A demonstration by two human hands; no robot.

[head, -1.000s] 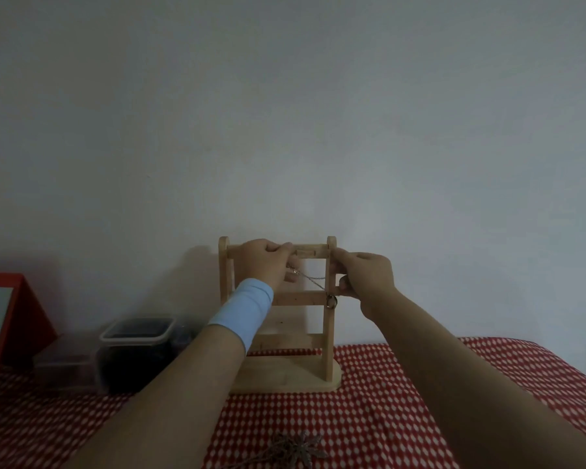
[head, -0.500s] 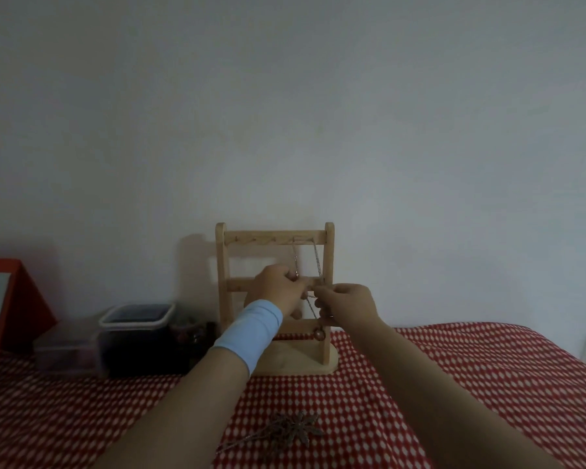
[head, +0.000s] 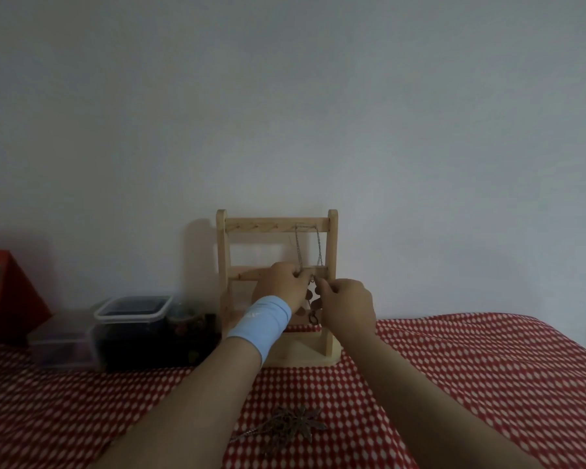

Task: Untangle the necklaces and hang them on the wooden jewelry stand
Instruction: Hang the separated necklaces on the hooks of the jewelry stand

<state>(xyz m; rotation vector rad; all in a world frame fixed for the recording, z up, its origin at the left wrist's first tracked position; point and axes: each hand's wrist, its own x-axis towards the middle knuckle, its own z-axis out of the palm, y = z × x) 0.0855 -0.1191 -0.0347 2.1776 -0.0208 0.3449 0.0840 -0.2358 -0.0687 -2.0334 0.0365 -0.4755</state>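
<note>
Necklace (head: 298, 246): chain draped over top-rail pegs of the wooden jewelry stand (head: 274, 225), far edge of tabletop (head: 471, 384). Left hand (head: 279, 286) and right hand (head: 348, 307) each pinch its lower strands, likely straightening the hang. Second necklace (head: 292, 426): near edge, untouched.

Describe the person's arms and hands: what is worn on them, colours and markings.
Both forearms are bare, with no sleeves in view. A light blue wristband, a wide fabric cuff with a faint paler mark, sits just behind the left hand. The right hand and its wrist show no band or watch. Rings, if any, are too small to tell.
</note>
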